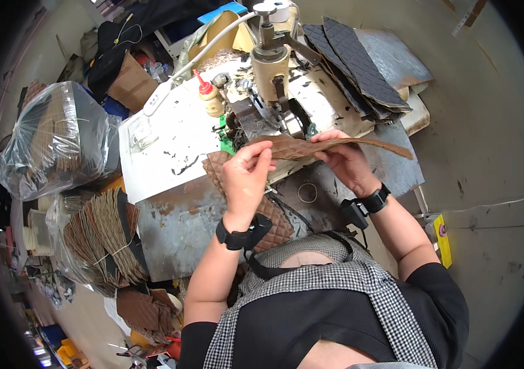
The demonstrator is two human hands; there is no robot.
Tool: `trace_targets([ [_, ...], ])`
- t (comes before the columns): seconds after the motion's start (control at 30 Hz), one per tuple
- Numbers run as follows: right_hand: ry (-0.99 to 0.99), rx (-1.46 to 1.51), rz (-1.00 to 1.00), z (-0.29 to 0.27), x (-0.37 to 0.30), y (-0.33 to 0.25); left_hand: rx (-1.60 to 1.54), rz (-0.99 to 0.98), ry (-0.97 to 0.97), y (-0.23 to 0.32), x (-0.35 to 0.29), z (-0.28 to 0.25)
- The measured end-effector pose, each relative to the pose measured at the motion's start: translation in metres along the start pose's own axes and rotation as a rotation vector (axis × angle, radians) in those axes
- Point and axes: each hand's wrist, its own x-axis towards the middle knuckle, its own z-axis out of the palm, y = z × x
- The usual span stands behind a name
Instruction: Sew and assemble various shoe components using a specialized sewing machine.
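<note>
A long strip of brown quilted material [293, 149] is stretched between both hands in front of the machine [271, 74]. My left hand [246, 178] pinches its left end between thumb and fingers. Further along, my right hand [349, 165] grips the strip from below, and its free end sticks out to the right. The strip is raised above the metal tabletop, near the machine's small round metal head. More brown quilted material [277, 229] lies on the table under my left wrist, partly hidden by it; I cannot tell whether it is a separate piece.
Black quilted pieces [360, 67] are stacked at the back right. A pale bottle with a red nozzle [211, 98] stands left of the machine, by a white power strip [157, 98]. Dark scraps litter the white board [151, 169]. Tied brown bundles [99, 237] sit at the left.
</note>
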Motion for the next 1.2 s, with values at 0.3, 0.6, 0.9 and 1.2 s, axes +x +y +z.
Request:
trace_targets([
  [0.3, 0.078, 0.033, -0.028, -0.007, 0.007, -0.005, -0.044, -0.051, -0.123, -0.005, 0.006, 0.010],
  [0.6, 0.007, -0.816, -0.336, 0.008, -0.035, -0.052, -0.141, -0.142, -0.254, -0.011, 0.003, 0.017],
  [0.9, 0.357, -1.088, -0.371, 0.034, 0.021, -0.197, 0.189, -0.082, 0.103, -0.032, 0.011, -0.064],
  [1.2, 0.328, -1.108, 0.032, -0.048, 0.090, -0.207, 0.963, -0.152, 0.136, -0.115, 0.013, -0.105],
])
